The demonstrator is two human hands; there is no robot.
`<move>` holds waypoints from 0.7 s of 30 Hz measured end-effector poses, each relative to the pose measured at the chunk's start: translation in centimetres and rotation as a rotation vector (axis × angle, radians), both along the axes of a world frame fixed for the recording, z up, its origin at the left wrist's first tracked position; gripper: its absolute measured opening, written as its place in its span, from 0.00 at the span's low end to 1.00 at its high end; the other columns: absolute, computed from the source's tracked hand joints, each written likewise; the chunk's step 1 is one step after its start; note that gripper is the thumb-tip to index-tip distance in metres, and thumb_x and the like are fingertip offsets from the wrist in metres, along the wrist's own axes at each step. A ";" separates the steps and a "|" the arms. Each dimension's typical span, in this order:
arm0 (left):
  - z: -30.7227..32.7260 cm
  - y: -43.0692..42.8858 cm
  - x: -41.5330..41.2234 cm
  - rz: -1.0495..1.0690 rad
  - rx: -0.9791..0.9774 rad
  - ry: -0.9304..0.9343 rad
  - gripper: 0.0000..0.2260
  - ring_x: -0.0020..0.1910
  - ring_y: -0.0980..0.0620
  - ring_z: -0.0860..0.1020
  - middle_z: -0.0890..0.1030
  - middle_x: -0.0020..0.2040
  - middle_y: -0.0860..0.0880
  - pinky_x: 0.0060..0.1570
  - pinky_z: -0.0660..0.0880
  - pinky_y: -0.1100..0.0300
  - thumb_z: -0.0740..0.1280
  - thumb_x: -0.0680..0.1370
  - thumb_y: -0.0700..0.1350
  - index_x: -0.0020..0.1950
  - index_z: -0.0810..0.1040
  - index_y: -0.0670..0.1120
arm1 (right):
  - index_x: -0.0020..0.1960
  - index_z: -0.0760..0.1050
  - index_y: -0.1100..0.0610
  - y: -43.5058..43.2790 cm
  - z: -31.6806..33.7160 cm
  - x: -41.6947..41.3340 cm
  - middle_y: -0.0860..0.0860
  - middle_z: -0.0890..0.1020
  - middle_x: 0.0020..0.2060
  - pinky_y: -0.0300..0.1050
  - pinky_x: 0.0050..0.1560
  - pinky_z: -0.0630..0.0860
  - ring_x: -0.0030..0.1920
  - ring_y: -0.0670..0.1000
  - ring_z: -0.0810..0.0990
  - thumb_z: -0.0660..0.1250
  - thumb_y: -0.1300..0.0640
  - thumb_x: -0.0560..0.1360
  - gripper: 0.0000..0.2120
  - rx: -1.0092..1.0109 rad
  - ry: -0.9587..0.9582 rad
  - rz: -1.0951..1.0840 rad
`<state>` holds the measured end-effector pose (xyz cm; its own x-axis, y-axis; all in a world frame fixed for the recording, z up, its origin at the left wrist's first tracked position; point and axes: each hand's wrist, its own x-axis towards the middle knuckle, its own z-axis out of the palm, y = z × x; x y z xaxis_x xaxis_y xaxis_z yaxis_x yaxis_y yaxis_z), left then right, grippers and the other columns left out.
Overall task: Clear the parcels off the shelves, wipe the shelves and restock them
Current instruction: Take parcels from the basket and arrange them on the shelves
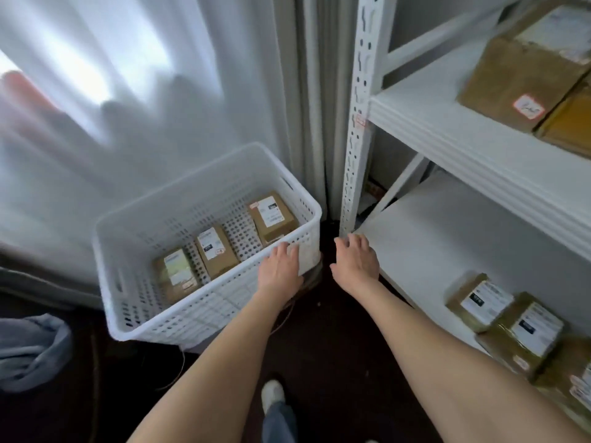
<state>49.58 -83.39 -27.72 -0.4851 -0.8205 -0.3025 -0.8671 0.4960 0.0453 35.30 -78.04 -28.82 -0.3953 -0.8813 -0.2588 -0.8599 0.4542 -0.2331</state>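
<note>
A white perforated basket [153,225] stands on the dark floor with three brown labelled parcels [215,251] lying in its bottom. My left hand [279,266] rests open on the basket's near right rim. My right hand [356,260] hovers open, holding nothing, beside the left front corner of the lower shelf [431,238]. Several small parcels [508,318] lie at the right of that lower shelf. On the upper shelf [447,123] sit large brown boxes [518,78].
A white slotted upright post [358,123] frames the rack's left front corner. White curtains [128,91] hang behind the basket. A grey cloth [32,350] lies on the floor at the left. My foot [271,394] is below, between my arms.
</note>
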 end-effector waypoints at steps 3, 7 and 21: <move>0.5 -2.9 4.8 0.061 -0.003 -0.004 0.28 0.69 0.45 0.66 0.62 0.73 0.45 0.57 0.72 0.52 0.67 0.77 0.51 0.73 0.60 0.47 | 0.73 0.61 0.53 -4.1 0.8 4.5 0.54 0.60 0.73 0.52 0.71 0.61 0.75 0.57 0.53 0.62 0.55 0.79 0.24 0.014 0.013 0.082; 0.0 -7.3 11.0 0.128 0.004 -0.003 0.28 0.69 0.45 0.66 0.63 0.72 0.45 0.56 0.73 0.53 0.66 0.78 0.52 0.74 0.60 0.47 | 0.73 0.61 0.53 -9.7 0.9 10.7 0.55 0.60 0.73 0.51 0.70 0.61 0.75 0.57 0.53 0.61 0.55 0.80 0.23 0.028 0.017 0.169; -6.4 -17.2 25.8 0.408 0.189 -0.032 0.28 0.71 0.44 0.63 0.61 0.74 0.43 0.58 0.73 0.51 0.65 0.78 0.50 0.74 0.59 0.44 | 0.75 0.61 0.55 -23.0 -5.0 25.4 0.56 0.60 0.75 0.54 0.72 0.61 0.77 0.58 0.53 0.65 0.55 0.78 0.28 0.176 -0.048 0.384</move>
